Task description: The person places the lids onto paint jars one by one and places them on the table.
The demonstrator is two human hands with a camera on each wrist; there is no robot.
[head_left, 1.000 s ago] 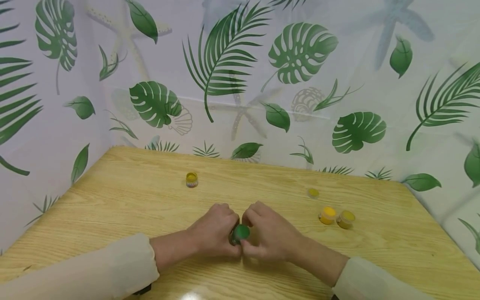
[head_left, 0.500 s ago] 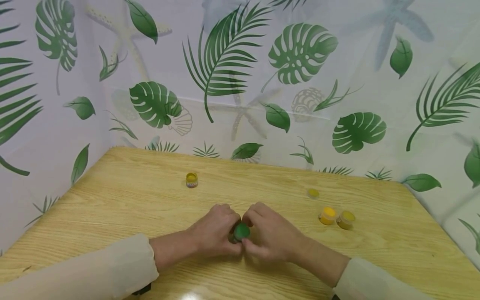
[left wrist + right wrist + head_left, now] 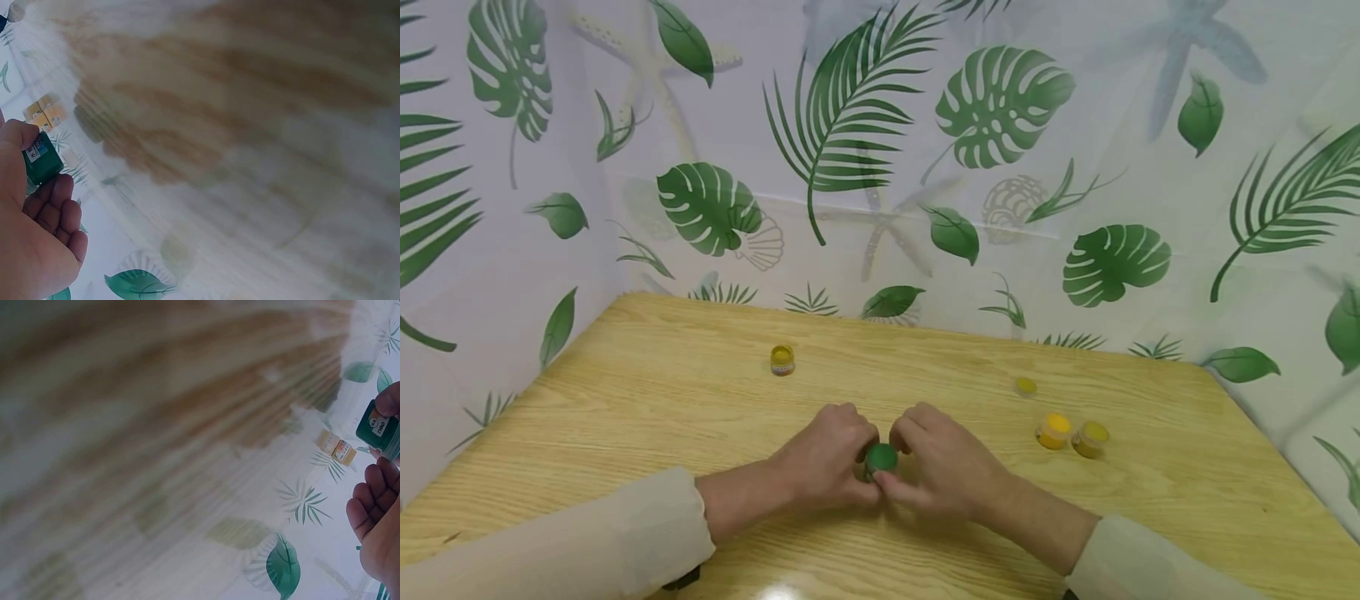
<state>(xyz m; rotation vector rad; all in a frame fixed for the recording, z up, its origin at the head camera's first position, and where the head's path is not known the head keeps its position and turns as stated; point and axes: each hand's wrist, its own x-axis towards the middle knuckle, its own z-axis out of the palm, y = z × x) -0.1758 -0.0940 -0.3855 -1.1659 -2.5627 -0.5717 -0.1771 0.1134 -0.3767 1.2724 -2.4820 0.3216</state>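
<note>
Nestling between fingers [image 3: 901, 490], green jar [image 3: 882, 457]

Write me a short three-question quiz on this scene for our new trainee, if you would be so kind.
1. Multiple choice: what colour is the top of the jar between the left hand and the right hand?
A) red
B) green
C) blue

2. True or false: the yellow-orange jar and the olive jar stand side by side.

3. Fill in the blank: of the two hands, the ____ one is nearer to that pair of jars.

Key: 1. B; 2. True; 3. right
</note>
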